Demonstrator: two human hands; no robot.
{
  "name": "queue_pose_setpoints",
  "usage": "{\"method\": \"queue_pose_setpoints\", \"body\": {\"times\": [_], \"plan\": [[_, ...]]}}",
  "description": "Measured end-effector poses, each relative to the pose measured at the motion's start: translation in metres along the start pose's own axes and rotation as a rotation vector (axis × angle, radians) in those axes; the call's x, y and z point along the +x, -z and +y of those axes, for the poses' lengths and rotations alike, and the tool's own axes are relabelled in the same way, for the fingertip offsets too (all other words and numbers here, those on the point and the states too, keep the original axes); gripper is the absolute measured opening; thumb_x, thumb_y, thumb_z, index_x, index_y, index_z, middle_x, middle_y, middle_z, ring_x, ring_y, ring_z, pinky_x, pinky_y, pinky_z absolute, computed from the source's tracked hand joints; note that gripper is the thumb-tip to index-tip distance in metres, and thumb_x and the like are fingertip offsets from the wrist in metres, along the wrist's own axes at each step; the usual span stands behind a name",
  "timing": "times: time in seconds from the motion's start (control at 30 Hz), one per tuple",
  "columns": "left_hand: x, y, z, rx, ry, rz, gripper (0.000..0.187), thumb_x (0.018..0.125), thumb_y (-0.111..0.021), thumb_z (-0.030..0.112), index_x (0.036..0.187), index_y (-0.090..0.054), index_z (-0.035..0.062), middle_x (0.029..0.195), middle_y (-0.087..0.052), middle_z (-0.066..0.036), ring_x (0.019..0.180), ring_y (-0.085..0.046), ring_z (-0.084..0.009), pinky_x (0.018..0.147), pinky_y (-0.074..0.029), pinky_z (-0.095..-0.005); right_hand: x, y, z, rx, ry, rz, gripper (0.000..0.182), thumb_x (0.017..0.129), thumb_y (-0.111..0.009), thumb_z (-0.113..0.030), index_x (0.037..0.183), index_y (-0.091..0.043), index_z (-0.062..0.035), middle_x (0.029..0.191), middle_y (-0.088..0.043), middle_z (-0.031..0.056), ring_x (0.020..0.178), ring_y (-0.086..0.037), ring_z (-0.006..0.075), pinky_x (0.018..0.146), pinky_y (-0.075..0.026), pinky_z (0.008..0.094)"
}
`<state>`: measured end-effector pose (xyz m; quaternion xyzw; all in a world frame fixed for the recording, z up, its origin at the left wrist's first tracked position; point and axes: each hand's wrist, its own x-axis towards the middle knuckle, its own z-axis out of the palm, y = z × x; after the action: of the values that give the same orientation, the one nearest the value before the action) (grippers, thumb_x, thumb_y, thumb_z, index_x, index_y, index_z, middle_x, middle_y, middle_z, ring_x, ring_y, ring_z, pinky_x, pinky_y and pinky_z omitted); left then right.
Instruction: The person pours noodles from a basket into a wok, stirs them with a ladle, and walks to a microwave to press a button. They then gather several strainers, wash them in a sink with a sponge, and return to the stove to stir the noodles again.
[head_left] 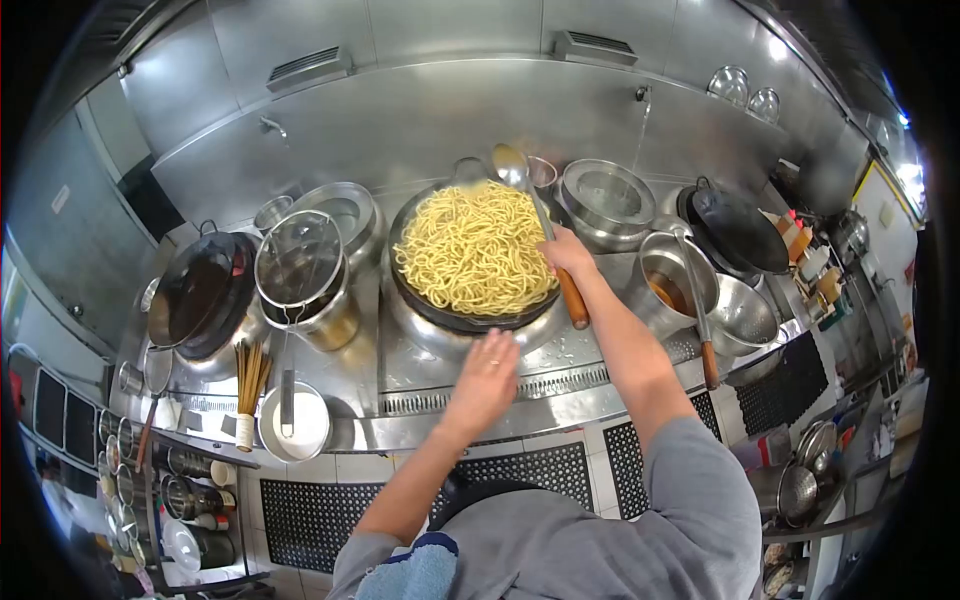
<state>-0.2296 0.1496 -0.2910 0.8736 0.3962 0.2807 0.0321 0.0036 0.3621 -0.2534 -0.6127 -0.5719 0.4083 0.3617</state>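
Note:
A large heap of yellow noodles (480, 245) fills the black wok (412, 300) in the middle of the stove. My right hand (567, 252) is wrapped around a ladle (541, 212) at the wok's right side. The ladle's bowl points away from me, over the far right edge of the noodles, and its wooden handle end sticks out below my hand. My left hand (488, 375) is held low in front of the wok, fingers stretched out and holding nothing, with the fingertips close to the near rim.
On the left stand a strainer (300, 258) over a pot, a dark wok (195, 295), a bundle of sticks (250, 385) and a white-filled bowl (300, 425). To the right are a pot (672, 270) of brown liquid with another ladle, a colander (745, 315) and a wok (740, 230).

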Motion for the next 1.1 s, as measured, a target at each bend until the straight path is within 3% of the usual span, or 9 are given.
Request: {"method": "queue_pose_setpoints", "body": {"times": [0.2,0.37,0.47,0.53,0.67,0.7,0.8,1.0,1.1], "plan": [[0.027,-0.033,-0.005,0.149,-0.002,-0.085,0.068,0.085,-0.060,0.020,0.141,-0.031,-0.0071,0.149,-0.028,-0.025,0.142,-0.023,-0.0358,0.116,-0.018,-0.0498,0.013,-0.034,-0.031,-0.299,0.004,-0.218,0.029,0.081,-0.061,-0.014,0.101,-0.052,0.0044,0.060,-0.056,0.0120,0.046,-0.057,0.0214,0.043,-0.046,0.0351],[0.024,-0.043,-0.016,0.243,0.022,-0.118,0.061,0.087,-0.048,0.017,0.140,-0.032,-0.0096,0.149,-0.028,-0.027,0.142,-0.022,-0.0358,0.116,-0.017,-0.0489,-0.012,-0.044,-0.051,-0.491,0.033,-0.331,0.034,0.083,-0.056,-0.011,0.110,-0.046,0.0066,0.064,-0.058,0.0155,0.044,-0.057,0.0236,0.043,-0.046,0.0373],[0.023,-0.046,-0.015,0.241,0.026,-0.129,0.059,0.087,-0.044,0.016,0.139,-0.033,-0.0104,0.149,-0.028,-0.027,0.142,-0.023,-0.0363,0.116,-0.017,-0.0490,-0.026,-0.034,-0.047,-0.535,0.128,-0.377,0.041,0.085,-0.054,-0.011,0.122,-0.041,0.0016,0.062,-0.057,0.0138,0.041,-0.054,0.0217,0.040,-0.045,0.0364],[0.026,-0.048,-0.013,0.239,0.037,-0.118,0.058,0.087,-0.044,0.016,0.138,-0.034,-0.0107,0.149,-0.028,-0.028,0.142,-0.022,-0.0369,0.115,-0.017,-0.0492,-0.045,-0.023,-0.056,-0.693,0.092,-0.409,0.046,0.083,-0.052,-0.007,0.125,-0.038,0.0049,0.072,-0.060,0.0209,0.046,-0.059,0.0274,0.041,-0.047,0.0388],[0.028,-0.043,-0.009,0.253,0.043,-0.158,0.065,0.085,-0.051,0.021,0.138,-0.033,-0.0119,0.149,-0.026,-0.029,0.143,-0.020,-0.0379,0.116,-0.017,-0.0492,-0.060,0.004,-0.029,-0.839,0.166,-0.407,0.052,0.083,-0.048,-0.003,0.131,-0.032,0.0054,0.082,-0.063,0.0276,0.052,-0.062,0.0329,0.044,-0.050,0.0419],[0.027,-0.046,-0.010,0.253,0.049,-0.164,0.071,0.083,-0.059,0.024,0.139,-0.032,-0.0109,0.150,-0.024,-0.028,0.143,-0.018,-0.0375,0.116,-0.016,-0.0497,-0.089,0.009,-0.063,-0.860,0.082,-0.402,0.050,0.084,-0.049,-0.005,0.131,-0.034,0.0033,0.084,-0.065,0.0274,0.054,-0.063,0.0339,0.046,-0.051,0.0428],[0.028,-0.048,-0.010,0.210,0.079,-0.182,0.076,0.081,-0.064,0.025,0.140,-0.031,-0.0097,0.151,-0.023,-0.028,0.144,-0.017,-0.0374,0.116,-0.016,-0.0502,-0.089,0.034,-0.019,-1.021,0.346,-0.312,0.054,0.085,-0.050,-0.006,0.135,-0.032,0.0013,0.084,-0.066,0.0264,0.054,-0.064,0.0338,0.049,-0.052,0.0430],[0.031,-0.038,-0.006,0.137,0.106,-0.200,0.073,0.081,-0.066,0.022,0.141,-0.033,-0.0046,0.150,-0.023,-0.029,0.143,-0.018,-0.0389,0.115,-0.017,-0.0517,-0.123,0.072,-0.056,-0.727,0.113,-0.250,0.063,0.085,-0.055,-0.009,0.142,-0.028,-0.0006,0.084,-0.066,0.0256,0.048,-0.061,0.0306,0.049,-0.051,0.0415],[0.034,-0.036,-0.001,0.106,0.116,-0.217,0.073,0.081,-0.066,0.022,0.141,-0.033,-0.0035,0.150,-0.023,-0.029,0.142,-0.019,-0.0395,0.115,-0.017,-0.0521,-0.090,0.077,-0.043,-0.611,0.107,-0.132,0.063,0.086,-0.057,-0.011,0.142,-0.030,-0.0018,0.085,-0.065,0.0248,0.044,-0.058,0.0267,0.044,-0.047,0.0394]]}}
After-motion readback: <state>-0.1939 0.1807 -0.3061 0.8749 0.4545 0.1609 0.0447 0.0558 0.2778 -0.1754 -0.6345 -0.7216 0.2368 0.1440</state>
